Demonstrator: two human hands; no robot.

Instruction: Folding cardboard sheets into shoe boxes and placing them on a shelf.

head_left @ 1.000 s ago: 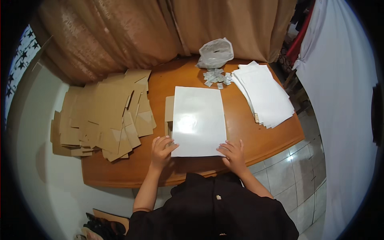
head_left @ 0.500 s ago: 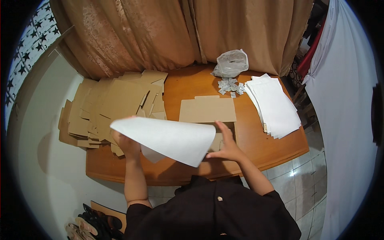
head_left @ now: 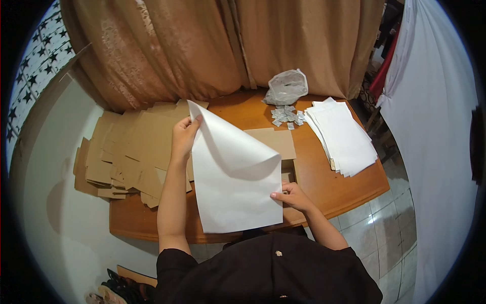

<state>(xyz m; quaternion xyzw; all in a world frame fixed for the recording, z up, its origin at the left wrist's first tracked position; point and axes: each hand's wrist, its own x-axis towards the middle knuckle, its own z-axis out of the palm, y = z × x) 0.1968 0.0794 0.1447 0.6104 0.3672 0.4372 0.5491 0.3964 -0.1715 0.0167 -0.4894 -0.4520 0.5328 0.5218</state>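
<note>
The white sheet (head_left: 233, 205), folded over half a second ago, now hangs more unfurled above the table's (head_left: 331, 197) near side, partly hiding the cardboard box (head_left: 271, 139). Both hands now control it: left hand (head_left: 186, 133) closed on its far-left part, right hand (head_left: 293, 196) pinching its right edge.

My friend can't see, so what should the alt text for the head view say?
A left hand and right hand hold a curling white sheet over a table, partly hiding a box. Cardboard lies left, paper right, small packets and a bag behind.
</note>
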